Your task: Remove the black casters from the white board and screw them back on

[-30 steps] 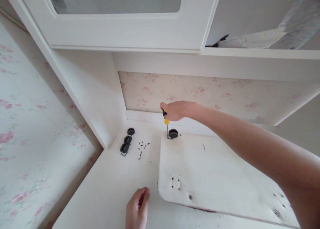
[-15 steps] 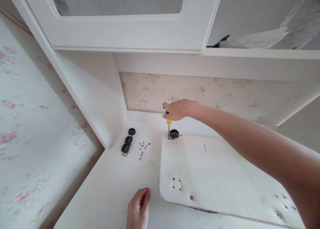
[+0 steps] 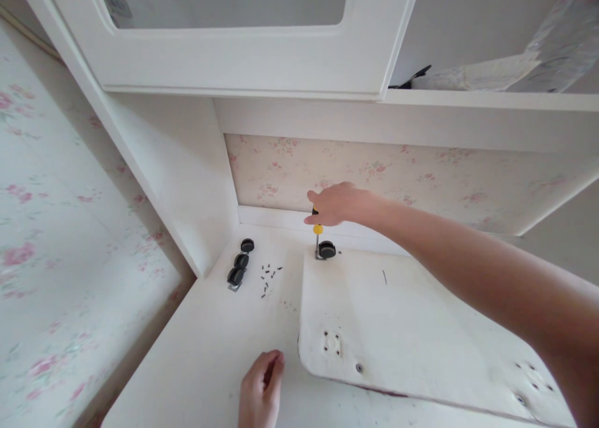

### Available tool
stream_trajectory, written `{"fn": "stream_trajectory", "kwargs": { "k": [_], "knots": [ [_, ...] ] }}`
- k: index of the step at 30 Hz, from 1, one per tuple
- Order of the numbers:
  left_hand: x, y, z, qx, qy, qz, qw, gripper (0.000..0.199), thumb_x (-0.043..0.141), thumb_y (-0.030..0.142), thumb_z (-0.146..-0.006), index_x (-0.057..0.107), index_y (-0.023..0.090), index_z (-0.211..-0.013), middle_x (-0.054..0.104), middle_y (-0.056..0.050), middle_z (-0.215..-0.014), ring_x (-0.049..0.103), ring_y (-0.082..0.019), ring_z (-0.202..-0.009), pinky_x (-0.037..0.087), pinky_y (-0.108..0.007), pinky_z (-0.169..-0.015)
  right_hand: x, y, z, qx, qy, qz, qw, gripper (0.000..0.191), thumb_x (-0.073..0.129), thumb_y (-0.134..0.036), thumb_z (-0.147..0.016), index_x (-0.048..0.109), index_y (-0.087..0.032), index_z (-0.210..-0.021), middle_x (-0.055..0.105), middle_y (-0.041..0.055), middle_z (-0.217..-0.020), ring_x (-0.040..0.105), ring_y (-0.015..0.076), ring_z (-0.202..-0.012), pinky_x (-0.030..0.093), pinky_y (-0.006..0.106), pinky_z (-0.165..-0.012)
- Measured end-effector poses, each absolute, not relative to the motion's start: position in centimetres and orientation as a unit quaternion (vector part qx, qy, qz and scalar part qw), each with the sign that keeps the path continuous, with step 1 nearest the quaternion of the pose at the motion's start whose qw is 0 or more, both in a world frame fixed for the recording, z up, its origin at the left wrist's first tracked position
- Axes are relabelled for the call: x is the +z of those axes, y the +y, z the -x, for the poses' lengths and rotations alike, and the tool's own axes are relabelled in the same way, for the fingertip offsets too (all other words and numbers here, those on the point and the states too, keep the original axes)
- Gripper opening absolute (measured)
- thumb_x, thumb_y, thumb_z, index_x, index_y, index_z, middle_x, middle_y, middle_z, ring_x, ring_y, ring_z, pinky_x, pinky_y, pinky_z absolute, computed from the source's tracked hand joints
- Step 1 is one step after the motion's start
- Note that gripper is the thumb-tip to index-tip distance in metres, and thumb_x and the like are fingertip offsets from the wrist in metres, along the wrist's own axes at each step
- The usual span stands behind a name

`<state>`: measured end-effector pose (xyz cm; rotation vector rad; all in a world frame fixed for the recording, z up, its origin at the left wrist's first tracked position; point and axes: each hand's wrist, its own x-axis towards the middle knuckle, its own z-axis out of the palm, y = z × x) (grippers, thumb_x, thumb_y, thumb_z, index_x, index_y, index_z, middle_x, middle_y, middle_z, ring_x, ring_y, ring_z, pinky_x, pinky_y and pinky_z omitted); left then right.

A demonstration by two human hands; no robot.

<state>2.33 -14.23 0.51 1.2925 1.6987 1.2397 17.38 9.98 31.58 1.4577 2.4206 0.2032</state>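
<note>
Grips the yellow-and-black handle of a slim, metal-shafted screwdriver [image 3: 317, 229] in the bare right hand [image 3: 334, 204], with fingers clamped around it from above. Points the shaft down, nearly upright, at the small metal mounting plate [image 3: 321, 257] of a round black caster [image 3: 326, 249], just left of the wheel. Cannot tell whether seated in a screw; too small to make out. Reaches in from the right, over a flat white board [image 3: 374, 328] with rounded corners, to the caster at its far left corner.

Holds the bare left hand [image 3: 262, 381] just left of the board's near left corner, with fingers curled toward the thumb. Cannot tell whether fully together or around anything, nor whether touching the broad white desktop [image 3: 187, 340].

Shows four dark screw holes [image 3: 332, 342] in the near left part of the board, near a round metal insert [image 3: 359, 368], and a thin dark mark [image 3: 384, 277] farther back. Has small dark screws [image 3: 266, 284] scattered on the desktop left of the board, then three black casters [image 3: 241, 261] in a slanting row near an upright white side panel [image 3: 168, 166]. Faces pink-flowered wallpaper [image 3: 281, 166] behind.
</note>
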Motion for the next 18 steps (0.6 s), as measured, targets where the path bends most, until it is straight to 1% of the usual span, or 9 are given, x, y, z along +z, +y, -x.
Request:
{"fn": "stream_trajectory", "kwargs": {
  "k": [2, 5, 7, 9, 11, 13, 15, 16, 18],
  "knots": [
    [0.48, -14.23, -2.32, 0.474, 0.649, -0.498, 0.326, 0.035, 0.054, 0.051, -0.086, 0.069, 0.019, -0.080, 0.068, -0.004, -0.070, 0.063, -0.017, -0.064, 0.051, -0.023, -0.061, 31.56, 9.94, -17.37, 0.064, 0.846, -0.504, 0.162, 0.055, 0.054, -0.054, -0.084, 0.055, -0.023, -0.129, 0.067, 0.0166, -0.111, 0.062, 0.0336, -0.103, 0.045, 0.044, -0.081],
    [0.57, -14.19, -2.34, 0.467, 0.648, -0.507, 0.325, 0.036, 0.053, 0.051, -0.086, 0.070, 0.020, -0.079, 0.069, -0.004, -0.072, 0.063, -0.017, -0.063, 0.051, -0.024, -0.060, 31.62, 9.76, -17.27, 0.072, 0.843, -0.506, 0.164, 0.049, 0.051, -0.053, -0.087, 0.061, -0.019, -0.121, 0.066, 0.0196, -0.111, 0.060, 0.0362, -0.105, 0.044, 0.047, -0.082],
    [0.67, -14.17, -2.37, 0.463, 0.650, -0.507, 0.326, 0.037, 0.053, 0.052, -0.087, 0.069, 0.020, -0.080, 0.069, -0.004, -0.071, 0.063, -0.017, -0.062, 0.050, -0.023, -0.059, 31.73, 9.61, -17.28, 0.072, 0.842, -0.508, 0.166, 0.051, 0.051, -0.055, -0.087, 0.060, -0.019, -0.122, 0.066, 0.0199, -0.112, 0.060, 0.0370, -0.106, 0.044, 0.048, -0.083],
    [0.76, -14.16, -2.40, 0.462, 0.652, -0.504, 0.327, 0.037, 0.052, 0.052, -0.087, 0.068, 0.020, -0.080, 0.068, -0.004, -0.069, 0.062, -0.017, -0.061, 0.050, -0.023, -0.058, 31.87, 9.48, -17.36, 0.061, 0.848, -0.499, 0.169, 0.054, 0.057, -0.055, -0.083, 0.056, -0.023, -0.127, 0.067, 0.0166, -0.112, 0.062, 0.0341, -0.103, 0.045, 0.045, -0.081],
    [0.83, -14.15, -2.43, 0.462, 0.651, -0.505, 0.328, 0.036, 0.052, 0.051, -0.087, 0.068, 0.019, -0.081, 0.068, -0.004, -0.069, 0.061, -0.017, -0.060, 0.049, -0.023, -0.057, 31.95, 9.41, -17.46, 0.057, 0.853, -0.491, 0.166, 0.055, 0.060, -0.053, -0.082, 0.055, -0.024, -0.129, 0.067, 0.0156, -0.113, 0.062, 0.0323, -0.101, 0.046, 0.042, -0.080],
    [0.90, -14.14, -2.45, 0.467, 0.647, -0.507, 0.326, 0.035, 0.053, 0.050, -0.087, 0.069, 0.019, -0.080, 0.068, -0.004, -0.069, 0.062, -0.017, -0.060, 0.050, -0.023, -0.057, 31.94, 9.45, -17.53, 0.065, 0.853, -0.493, 0.158, 0.050, 0.055, -0.052, -0.086, 0.059, -0.020, -0.124, 0.066, 0.0188, -0.114, 0.061, 0.0343, -0.105, 0.045, 0.044, -0.082],
    [0.97, -14.12, -2.45, 0.473, 0.644, -0.507, 0.323, 0.033, 0.055, 0.049, -0.086, 0.069, 0.019, -0.079, 0.069, -0.004, -0.070, 0.062, -0.017, -0.061, 0.050, -0.023, -0.058, 31.86, 9.56, -17.61, 0.076, 0.849, -0.501, 0.152, 0.050, 0.048, -0.055, -0.089, 0.062, -0.017, -0.119, 0.065, 0.0215, -0.114, 0.059, 0.0372, -0.108, 0.043, 0.047, -0.084],
    [1.00, -14.12, -2.45, 0.475, 0.644, -0.506, 0.321, 0.033, 0.055, 0.049, -0.086, 0.069, 0.019, -0.079, 0.069, -0.004, -0.070, 0.062, -0.017, -0.061, 0.051, -0.023, -0.058, 31.81, 9.61, -17.66, 0.074, 0.848, -0.503, 0.152, 0.053, 0.047, -0.058, -0.089, 0.061, -0.018, -0.120, 0.065, 0.0214, -0.114, 0.059, 0.0377, -0.108, 0.044, 0.048, -0.083],
    [1.09, -14.12, -2.46, 0.475, 0.646, -0.505, 0.321, 0.033, 0.055, 0.049, -0.086, 0.069, 0.019, -0.080, 0.069, -0.004, -0.071, 0.063, -0.017, -0.061, 0.051, -0.023, -0.059, 31.68, 9.68, -17.80, 0.053, 0.851, -0.499, 0.157, 0.059, 0.045, -0.062, -0.088, 0.055, -0.021, -0.129, 0.065, 0.0191, -0.114, 0.061, 0.0361, -0.105, 0.046, 0.046, -0.080]
  ]
}}
